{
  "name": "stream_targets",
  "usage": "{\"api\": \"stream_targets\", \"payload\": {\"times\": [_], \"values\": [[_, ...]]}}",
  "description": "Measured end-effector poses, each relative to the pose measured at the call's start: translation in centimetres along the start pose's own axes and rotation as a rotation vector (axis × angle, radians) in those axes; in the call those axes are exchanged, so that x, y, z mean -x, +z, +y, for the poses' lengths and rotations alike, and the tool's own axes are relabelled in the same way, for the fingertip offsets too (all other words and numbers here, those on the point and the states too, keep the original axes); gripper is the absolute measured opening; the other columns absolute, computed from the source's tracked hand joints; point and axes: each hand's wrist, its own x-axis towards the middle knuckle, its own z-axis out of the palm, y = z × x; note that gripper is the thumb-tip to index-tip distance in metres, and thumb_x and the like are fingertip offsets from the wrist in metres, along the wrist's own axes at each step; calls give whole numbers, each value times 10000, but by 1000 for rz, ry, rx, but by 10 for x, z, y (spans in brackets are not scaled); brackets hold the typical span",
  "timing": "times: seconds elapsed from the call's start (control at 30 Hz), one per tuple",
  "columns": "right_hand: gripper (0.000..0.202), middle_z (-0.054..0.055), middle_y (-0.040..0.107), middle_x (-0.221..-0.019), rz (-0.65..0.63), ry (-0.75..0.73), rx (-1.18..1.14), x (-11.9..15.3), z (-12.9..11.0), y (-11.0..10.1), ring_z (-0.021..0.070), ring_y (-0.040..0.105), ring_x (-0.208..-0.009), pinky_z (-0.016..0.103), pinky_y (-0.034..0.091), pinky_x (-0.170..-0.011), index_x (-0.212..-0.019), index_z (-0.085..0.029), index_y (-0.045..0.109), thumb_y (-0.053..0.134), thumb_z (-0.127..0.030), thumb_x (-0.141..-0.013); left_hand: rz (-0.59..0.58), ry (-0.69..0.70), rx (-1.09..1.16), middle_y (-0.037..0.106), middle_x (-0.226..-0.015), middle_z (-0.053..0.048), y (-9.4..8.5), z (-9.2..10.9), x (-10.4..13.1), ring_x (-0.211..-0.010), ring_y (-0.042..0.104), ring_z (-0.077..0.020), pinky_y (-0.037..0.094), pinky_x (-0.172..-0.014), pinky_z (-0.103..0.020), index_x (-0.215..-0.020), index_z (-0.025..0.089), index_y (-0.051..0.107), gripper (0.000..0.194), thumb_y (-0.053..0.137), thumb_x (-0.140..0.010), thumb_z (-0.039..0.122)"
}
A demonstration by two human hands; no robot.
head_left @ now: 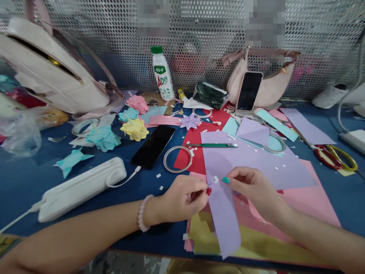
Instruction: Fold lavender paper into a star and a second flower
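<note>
Between my two hands, a purple paper strip (225, 220) hangs down over the stacked sheets, its top edge near my fingertips. My left hand (191, 196) is closed, thumb and finger pinching the strip's upper left corner. Thumb and finger of my right hand (245, 182) are pressed together at the strip's upper right; a thin edge runs between them. A small white piece (216, 178) shows at the top edge between the hands. Under and behind them lies a large purple sheet (256, 163), with a green craft knife (213, 145) on it.
A tape roll (178, 148), black phone (154, 146) and white power strip (82, 189) lie left of the sheets. Folded paper flowers (104, 137) sit further left. Scissors (327, 156) are at the right. A bottle (163, 76) and upright phone (249, 91) stand behind.
</note>
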Motion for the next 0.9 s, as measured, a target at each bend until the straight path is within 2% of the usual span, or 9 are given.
{"api": "stream_targets", "payload": {"times": [0.1, 0.2, 0.3, 0.43, 0.53, 0.7, 0.8, 0.9], "values": [[351, 0, 596, -690, -49, -17, -8, 0, 0, 2, 103, 474, -583, 232, 371, -523, -799, -180, 681, 708, -516, -702, 14, 2, -10, 281, -507, 62, 0, 1, 0, -465, 264, -70, 214, -463, -213, -573, 189, 231, 298, 406, -795, 94], [339, -8, 565, -668, -152, -44, 35, -1, 3, 3, 101, 450, -590, 233, 361, -541, -757, -179, 666, 708, -512, -711, 19, -19, -21, 277, -510, 61, 0, 3, 0, -469, 263, -70, 210, -462, -212, -571, 186, 234, 297, 404, -795, 93], [382, -24, 483, -610, -106, -58, 43, -1, 8, 3, 95, 392, -576, 233, 323, -529, -637, -168, 598, 718, -525, -702, 12, -61, -1, 282, -505, 60, 0, 2, -1, -467, 262, -67, 210, -463, -210, -560, 181, 238, 309, 409, -808, 107], [435, -34, 380, -600, -75, -72, 11, 0, 13, 2, 97, 332, -571, 240, 280, -514, -613, -172, 532, 621, -563, -781, -62, -157, 74, 285, -486, 61, 0, -4, -4, -453, 274, -64, 206, -449, -203, -548, 179, 244, 304, 417, -794, 132], [415, -34, 360, -612, -68, -90, 20, 1, 13, 2, 99, 320, -577, 244, 279, -522, -620, -172, 519, 584, -533, -816, -101, -161, 92, 286, -479, 62, 0, -6, -5, -444, 264, -63, 193, -445, -206, -541, 178, 248, 305, 419, -792, 144], [359, -18, 461, -615, -59, -76, 56, 0, 13, 2, 106, 391, -574, 243, 320, -524, -649, -164, 589, 569, -475, -827, -156, -138, 94, 304, -473, 61, 0, -4, -4, -437, 283, -62, 198, -456, -208, -540, 176, 247, 342, 401, -844, 148], [306, 3, 558, -656, -62, -82, 33, -4, 14, 2, 127, 488, -622, 246, 393, -569, -725, -163, 679, 571, -431, -828, -162, -141, 107, 294, -477, 62, 1, -4, -4, -438, 277, -62, 197, -461, -212, -544, 177, 235, 353, 401, -855, 151], [274, -5, 571, -613, -78, -100, 65, -9, 14, 2, 136, 523, -628, 244, 422, -586, -824, -172, 732, 579, -399, -820, -170, -163, 123, 291, -481, 63, 2, -5, -3, -438, 267, -61, 193, -461, -216, -547, 177, 237, 354, 398, -862, 155]]}}
